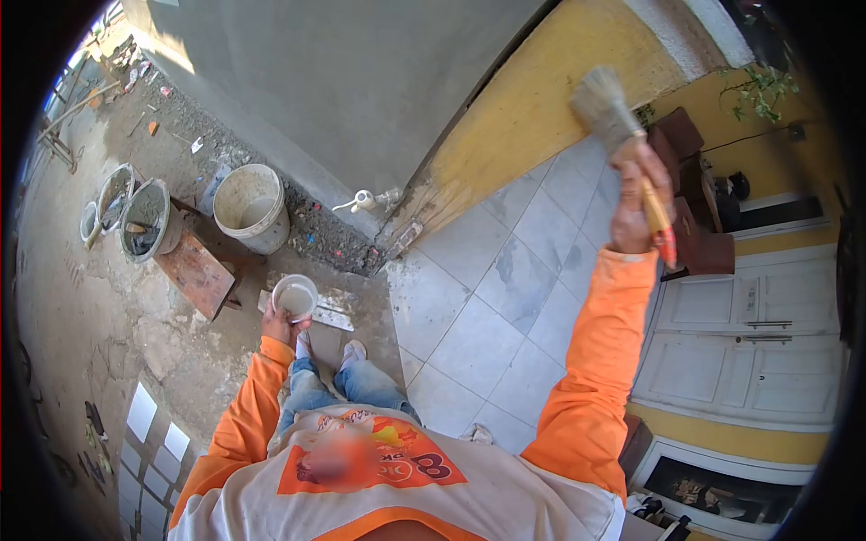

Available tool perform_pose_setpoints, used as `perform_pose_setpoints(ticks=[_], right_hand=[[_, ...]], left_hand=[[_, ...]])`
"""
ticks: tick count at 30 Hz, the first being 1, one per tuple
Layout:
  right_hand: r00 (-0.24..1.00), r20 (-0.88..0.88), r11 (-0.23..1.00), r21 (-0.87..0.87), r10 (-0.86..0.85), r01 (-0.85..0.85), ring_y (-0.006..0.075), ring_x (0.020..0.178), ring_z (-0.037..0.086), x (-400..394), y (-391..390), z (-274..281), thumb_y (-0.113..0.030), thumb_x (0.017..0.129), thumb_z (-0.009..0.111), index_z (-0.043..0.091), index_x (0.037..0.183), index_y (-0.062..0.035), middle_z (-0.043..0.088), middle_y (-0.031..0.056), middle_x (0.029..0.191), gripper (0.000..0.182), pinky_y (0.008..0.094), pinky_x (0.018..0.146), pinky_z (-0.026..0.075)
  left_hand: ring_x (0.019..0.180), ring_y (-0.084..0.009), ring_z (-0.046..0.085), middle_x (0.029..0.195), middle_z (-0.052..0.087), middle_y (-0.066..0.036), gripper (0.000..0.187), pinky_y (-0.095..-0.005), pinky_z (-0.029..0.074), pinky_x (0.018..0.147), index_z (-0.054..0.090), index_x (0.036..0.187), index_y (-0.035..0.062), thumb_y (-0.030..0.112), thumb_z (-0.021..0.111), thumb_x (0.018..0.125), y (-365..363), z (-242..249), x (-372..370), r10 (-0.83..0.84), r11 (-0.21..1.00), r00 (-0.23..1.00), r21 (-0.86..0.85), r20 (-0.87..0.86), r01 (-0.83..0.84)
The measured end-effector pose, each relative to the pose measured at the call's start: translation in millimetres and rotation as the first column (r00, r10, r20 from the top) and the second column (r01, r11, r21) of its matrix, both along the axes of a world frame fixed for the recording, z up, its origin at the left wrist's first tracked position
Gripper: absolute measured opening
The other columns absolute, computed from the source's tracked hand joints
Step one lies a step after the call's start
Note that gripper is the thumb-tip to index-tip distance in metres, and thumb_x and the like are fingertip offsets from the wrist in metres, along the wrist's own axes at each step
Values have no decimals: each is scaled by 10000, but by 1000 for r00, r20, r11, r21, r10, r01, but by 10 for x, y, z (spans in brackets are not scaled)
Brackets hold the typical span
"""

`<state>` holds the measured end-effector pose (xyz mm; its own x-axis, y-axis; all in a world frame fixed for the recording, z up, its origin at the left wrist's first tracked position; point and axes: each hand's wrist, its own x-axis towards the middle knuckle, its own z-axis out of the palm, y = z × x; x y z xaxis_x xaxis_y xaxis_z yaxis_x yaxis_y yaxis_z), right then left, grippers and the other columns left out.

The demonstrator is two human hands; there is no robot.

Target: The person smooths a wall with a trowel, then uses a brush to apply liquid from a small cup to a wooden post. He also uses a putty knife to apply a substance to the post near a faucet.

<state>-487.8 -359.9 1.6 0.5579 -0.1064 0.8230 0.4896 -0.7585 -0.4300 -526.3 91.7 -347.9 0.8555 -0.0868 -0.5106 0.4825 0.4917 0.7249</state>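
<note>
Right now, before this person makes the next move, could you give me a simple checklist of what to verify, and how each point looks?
1. Brush secure in the right hand: ok, the fingers wrap around it.
2. Cup held in the left hand: ok, its open top faces up.
3. Bristles loaded: cannot tell, they are too blurred.
4. Bristles touching the yellow wall: cannot tell, they overlap it in this view, but the gap is unclear.
5. Large white bucket away from the shoes: ok, it stands apart from them.
6. Floor tiles clean: not ok, several show grey patches.
</note>
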Motion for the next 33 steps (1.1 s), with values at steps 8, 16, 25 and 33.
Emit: perform_pose_setpoints(ticks=[8,16,25,33], right_hand=[[987,-94,991,-28,128,-131,191,982,600,18,126,-307,-110,824,653,653,1010,-87,632,85,1056,188,292,851,475],[990,134,989,-150,34,-14,179,846,601,-46,-94,759,-71,866,596,589,1067,6,595,146,1064,215,282,744,503],[970,-242,994,-106,1,-27,268,898,619,255,231,-1911,-39,785,652,640,994,-99,635,106,1021,217,305,764,508],[983,-130,983,-149,-126,107,239,844,618,409,530,-2889,-35,807,615,631,1010,-53,616,125,1028,204,310,745,511]], left_hand=[[780,-269,639,1103,548,-134,430,-296,578,506,348,1304,115,47,306,882,-184,182,-61,-15,1000,998,4,-58,16],[749,-276,641,1100,550,-136,408,-302,580,501,328,1308,118,65,319,904,-347,101,-89,-69,997,997,-40,-34,67],[710,-262,649,1075,568,-163,379,-301,586,503,350,1306,102,61,317,930,-304,-386,76,-87,993,994,-90,-67,81],[718,-278,653,1066,571,-171,377,-321,593,535,349,1299,94,58,304,926,-240,-1693,504,-194,975,978,-122,-72,184]])
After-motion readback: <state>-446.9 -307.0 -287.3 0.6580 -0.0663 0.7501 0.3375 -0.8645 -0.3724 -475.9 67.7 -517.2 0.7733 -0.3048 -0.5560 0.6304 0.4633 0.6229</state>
